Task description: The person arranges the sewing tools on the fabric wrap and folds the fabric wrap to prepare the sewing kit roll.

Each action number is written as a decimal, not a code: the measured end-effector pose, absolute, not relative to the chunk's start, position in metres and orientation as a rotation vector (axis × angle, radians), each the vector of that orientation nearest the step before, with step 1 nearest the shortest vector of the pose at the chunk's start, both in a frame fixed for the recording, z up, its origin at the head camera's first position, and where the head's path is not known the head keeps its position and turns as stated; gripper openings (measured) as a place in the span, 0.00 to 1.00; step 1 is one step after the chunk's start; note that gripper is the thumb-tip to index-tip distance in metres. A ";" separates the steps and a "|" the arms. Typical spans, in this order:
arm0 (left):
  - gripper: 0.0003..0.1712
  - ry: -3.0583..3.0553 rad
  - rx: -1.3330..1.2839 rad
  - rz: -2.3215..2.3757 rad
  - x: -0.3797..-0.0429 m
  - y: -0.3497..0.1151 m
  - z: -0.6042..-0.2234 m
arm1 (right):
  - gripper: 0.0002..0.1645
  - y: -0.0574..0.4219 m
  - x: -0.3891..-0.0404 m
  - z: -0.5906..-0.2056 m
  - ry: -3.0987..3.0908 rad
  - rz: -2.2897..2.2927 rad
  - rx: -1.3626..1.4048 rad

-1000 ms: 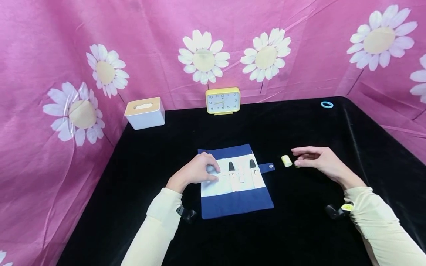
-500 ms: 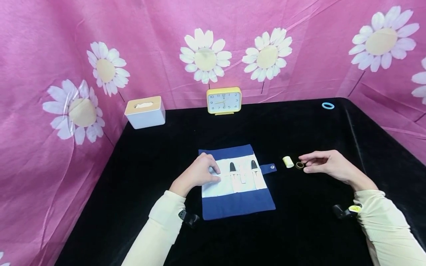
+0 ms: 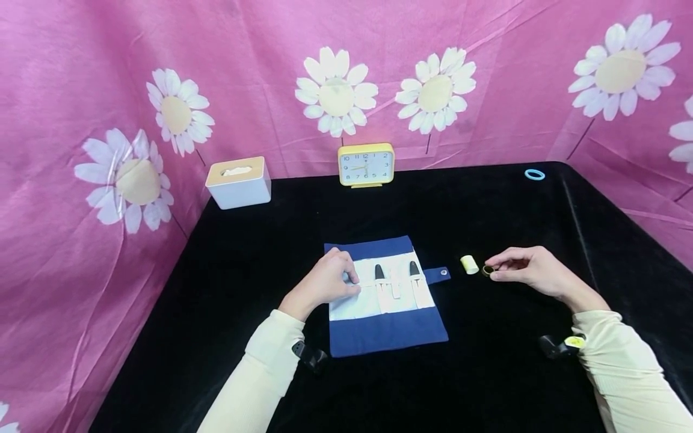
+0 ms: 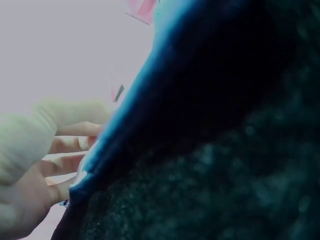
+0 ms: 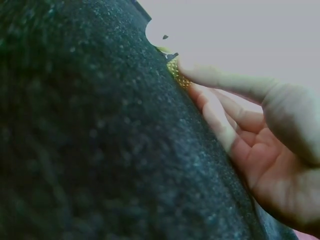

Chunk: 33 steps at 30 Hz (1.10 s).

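A navy fabric roll-up pouch (image 3: 387,332) lies unrolled on the table, its white lining facing up. Two black-tipped tools (image 3: 379,272) sit in its pockets, and a strap with a snap (image 3: 437,275) points right. My left hand (image 3: 325,279) rests on the pouch's left side with relaxed, spread fingers, seen against the cloth in the left wrist view. My right hand (image 3: 527,269) pinches a gold ring thimble (image 3: 488,270) between thumb and fingertips, low over the black cloth. Its dimpled surface shows in the right wrist view. A pale yellow spool (image 3: 469,264) lies just left of the thimble.
At the back left stands a white tissue box (image 3: 240,191) with a wooden-look lid. A yellow clock (image 3: 366,181) stands at the back middle. Toward the far right corner lies a light blue ring (image 3: 534,174). A pink daisy-print curtain (image 3: 260,72) hangs behind the black-covered table (image 3: 227,252).
My right hand first drew back to the right, uncovering the thimble beside the spool, then came in and closed its fingertips on it. My left hand stays on the pouch.
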<state>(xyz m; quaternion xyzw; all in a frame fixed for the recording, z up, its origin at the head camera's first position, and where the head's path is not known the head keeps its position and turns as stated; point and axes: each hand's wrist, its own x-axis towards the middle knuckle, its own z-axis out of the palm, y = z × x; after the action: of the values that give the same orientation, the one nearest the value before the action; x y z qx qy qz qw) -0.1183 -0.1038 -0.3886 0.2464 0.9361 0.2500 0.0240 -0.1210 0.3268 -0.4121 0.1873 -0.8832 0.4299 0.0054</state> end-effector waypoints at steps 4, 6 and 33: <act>0.04 2.890 0.776 0.780 -0.119 -0.106 -0.390 | 0.12 0.326 -0.121 -0.414 -2.759 1.357 0.564; 0.04 2.891 0.784 0.783 -0.119 -0.107 -0.390 | 0.12 0.326 -0.120 -0.414 -2.744 1.375 0.549; 0.04 2.901 0.863 0.868 -0.121 -0.109 -0.392 | 0.09 0.154 -0.151 -0.380 -2.815 1.319 0.835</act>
<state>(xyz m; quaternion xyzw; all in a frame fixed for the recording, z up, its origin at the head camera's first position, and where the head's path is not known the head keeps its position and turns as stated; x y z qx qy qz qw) -0.1213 -0.1091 -0.3917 0.2741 0.9213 0.2758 -0.0037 -0.1512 0.1540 -0.3805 0.2592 -0.8739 0.4094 -0.0384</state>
